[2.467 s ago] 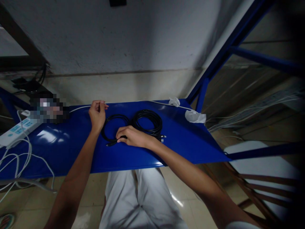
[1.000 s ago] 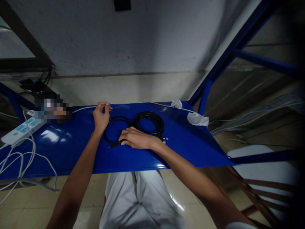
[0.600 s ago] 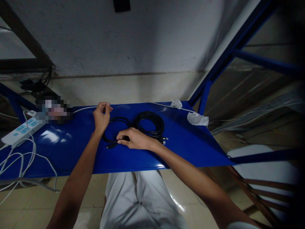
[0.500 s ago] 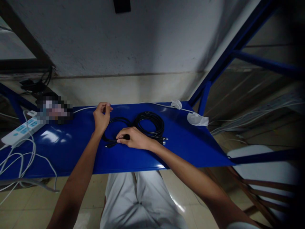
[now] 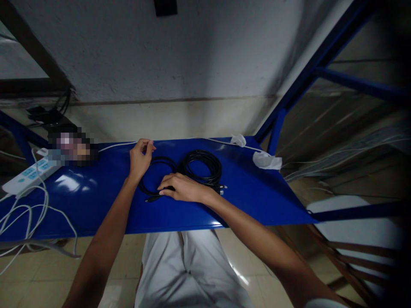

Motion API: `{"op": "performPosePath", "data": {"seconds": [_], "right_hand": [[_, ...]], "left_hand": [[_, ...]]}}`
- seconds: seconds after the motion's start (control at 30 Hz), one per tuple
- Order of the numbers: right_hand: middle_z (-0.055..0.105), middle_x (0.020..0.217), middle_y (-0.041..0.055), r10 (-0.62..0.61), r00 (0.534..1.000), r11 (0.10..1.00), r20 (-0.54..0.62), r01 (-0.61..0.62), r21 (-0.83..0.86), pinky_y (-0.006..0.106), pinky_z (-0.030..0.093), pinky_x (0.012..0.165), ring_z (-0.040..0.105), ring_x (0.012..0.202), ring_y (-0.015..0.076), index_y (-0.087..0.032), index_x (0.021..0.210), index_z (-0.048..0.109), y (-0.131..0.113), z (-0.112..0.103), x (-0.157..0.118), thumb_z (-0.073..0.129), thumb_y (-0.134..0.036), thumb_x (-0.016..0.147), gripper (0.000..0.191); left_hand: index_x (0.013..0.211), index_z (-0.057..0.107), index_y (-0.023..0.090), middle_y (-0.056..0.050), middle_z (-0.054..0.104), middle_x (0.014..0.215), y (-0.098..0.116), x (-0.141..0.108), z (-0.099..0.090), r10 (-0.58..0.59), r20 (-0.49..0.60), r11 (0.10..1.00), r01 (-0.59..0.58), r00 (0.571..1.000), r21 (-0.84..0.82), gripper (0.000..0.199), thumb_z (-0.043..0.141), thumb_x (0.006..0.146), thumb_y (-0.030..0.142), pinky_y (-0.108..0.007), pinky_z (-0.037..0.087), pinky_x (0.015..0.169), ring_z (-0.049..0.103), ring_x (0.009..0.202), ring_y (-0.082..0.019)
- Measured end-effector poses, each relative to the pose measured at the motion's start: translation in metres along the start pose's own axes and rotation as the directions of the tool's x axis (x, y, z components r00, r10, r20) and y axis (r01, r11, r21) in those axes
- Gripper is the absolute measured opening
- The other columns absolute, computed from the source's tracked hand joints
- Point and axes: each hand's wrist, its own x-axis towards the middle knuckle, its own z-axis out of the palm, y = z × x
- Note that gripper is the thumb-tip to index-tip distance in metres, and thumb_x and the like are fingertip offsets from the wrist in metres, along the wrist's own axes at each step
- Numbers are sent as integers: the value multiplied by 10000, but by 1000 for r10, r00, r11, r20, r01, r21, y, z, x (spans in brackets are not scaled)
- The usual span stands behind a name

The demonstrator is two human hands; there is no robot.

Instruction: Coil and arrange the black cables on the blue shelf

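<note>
Two coils of black cable lie side by side on a blue tabletop [image 5: 257, 201]. My right hand [image 5: 181, 187] rests over the near edge of the left, thinner coil [image 5: 143, 185], its fingers pinched on the cable; a plug end pokes out to the left of the fingertips. To the right is the thicker coil [image 5: 218, 164], with metal connectors at its near right side. My left hand [image 5: 141, 157] is raised at the far left side of the thinner coil, thumb and fingers curled together; what is between them, if anything, is too small to tell.
A white power strip [image 5: 28, 175] and tangled white cables lie on the left, beside a pixelated object. Crumpled white pieces [image 5: 267, 161] sit along a white cord at the back right. Blue frame bars rise at both sides.
My left hand has moved slightly to the right. The plug end by my right hand has shifted a little right and nearer; my right hand has barely moved.
</note>
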Motion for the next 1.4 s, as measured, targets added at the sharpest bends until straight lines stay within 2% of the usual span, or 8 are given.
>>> {"op": "performPosePath", "data": {"seconds": [0.17, 0.3, 0.53, 0.7, 0.93, 1.1, 1.27, 1.4], "right_hand": [[799, 1159, 97, -10, 999, 999, 53, 12, -43, 323, 518, 1022, 750, 1119, 220, -193, 1178, 823, -1, -1, -2, 669, -222, 1087, 182], [784, 1119, 95, -20, 999, 1000, 46, 20, 6, 307, 526, 985, 744, 1056, 206, -182, 1152, 820, -1, -1, -3, 684, -225, 1081, 160], [757, 1058, 93, 4, 999, 998, -47, -1, 62, 287, 527, 927, 718, 978, 201, -151, 1063, 789, 0, 0, -1, 796, -305, 1018, 161], [755, 1085, 116, -6, 997, 999, -82, 10, 52, 309, 523, 990, 724, 1038, 217, -146, 918, 783, 2, 2, 0, 773, -350, 1031, 233], [752, 935, 65, 86, 995, 994, -59, -81, 71, 265, 480, 831, 703, 859, 178, -150, 915, 721, -3, 1, 1, 745, -304, 1059, 212], [729, 878, 41, 101, 988, 992, -115, -91, 91, 261, 446, 796, 673, 814, 171, -159, 933, 680, -7, 1, 1, 699, -366, 1090, 261], [714, 919, 52, 65, 987, 993, -149, -49, 109, 278, 470, 845, 661, 853, 180, -167, 923, 675, -9, 2, 2, 680, -403, 1096, 292], [734, 972, 72, 75, 987, 989, -144, -55, 139, 295, 495, 891, 677, 912, 194, -161, 947, 717, -8, 2, 4, 725, -344, 1070, 221]], "left_hand": [[1016, 707, 215, -41, 780, 870, 1, -1, 0, -1, 16, 1000, 0, 1000, 14, 266, 636, 1074, 465, -298, 586, 790, 756, 796, -181], [1018, 711, 214, -40, 782, 868, 2, -1, 0, 7, 17, 1000, -8, 1000, 18, 251, 640, 1072, 449, -298, 584, 793, 758, 798, -180], [1015, 709, 219, -40, 784, 872, 0, -1, -1, 18, 15, 999, -19, 1000, 33, 248, 634, 1073, 449, -304, 590, 790, 762, 803, -186], [1014, 705, 220, -47, 790, 879, 1, -1, -1, 16, 21, 999, -17, 1000, 52, 257, 626, 1077, 456, -308, 589, 789, 764, 804, -190], [1004, 704, 220, -46, 787, 873, 0, -1, -1, 20, 22, 998, -21, 1000, 54, 280, 622, 1079, 478, -307, 585, 789, 760, 798, -190], [996, 705, 224, -43, 786, 872, 1, -2, -1, 12, 24, 999, -14, 1000, 53, 279, 624, 1078, 478, -304, 580, 793, 754, 796, -188], [1004, 705, 223, -43, 784, 870, 3, -2, -1, 11, 21, 999, -12, 1000, 44, 269, 626, 1076, 470, -303, 577, 798, 751, 800, -187], [1004, 704, 225, -41, 781, 863, 5, -1, -1, 9, 22, 999, -10, 1000, 52, 267, 627, 1073, 471, -300, 577, 794, 754, 797, -185]]}}
